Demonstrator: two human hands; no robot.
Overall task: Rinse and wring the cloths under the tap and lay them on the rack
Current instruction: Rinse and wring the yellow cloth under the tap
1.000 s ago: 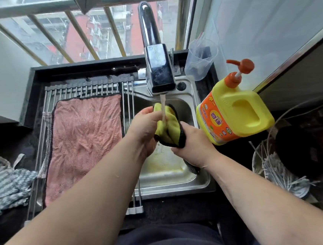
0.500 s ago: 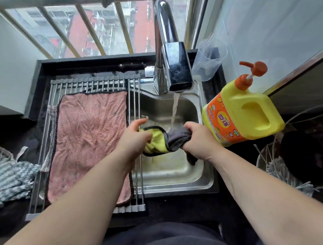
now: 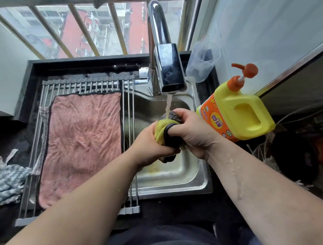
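- Head view, far left: we see a striped blue-and-white cloth point(image 3: 1, 181) bunched on the dark surface point(image 3: 1, 135), just beside the rack point(image 3: 88, 84).
- The rack's metal rods lie across the left part of the sink point(image 3: 180, 175), and a pink cloth point(image 3: 81, 140) is spread flat on them.
- Our left hand point(image 3: 149, 144) has its fingers curled round the left end of the yellow cloth point(image 3: 159, 129).
- That cloth, grey on its other side and dark-edged, is bunched tight between both hands above the sink basin.
- The tap point(image 3: 169, 69) is running, and its stream point(image 3: 168, 106) lands on top of the cloth.
- Our right hand point(image 3: 193, 131) grips the grey end, with the thumb laid across the dark hem. Water drops trail down that forearm.
- A clear cup point(image 3: 202, 63) stands behind the sink's right corner.
- A yellow pump bottle point(image 3: 239, 116) with an orange label sits just right of the sink, near our right hand.
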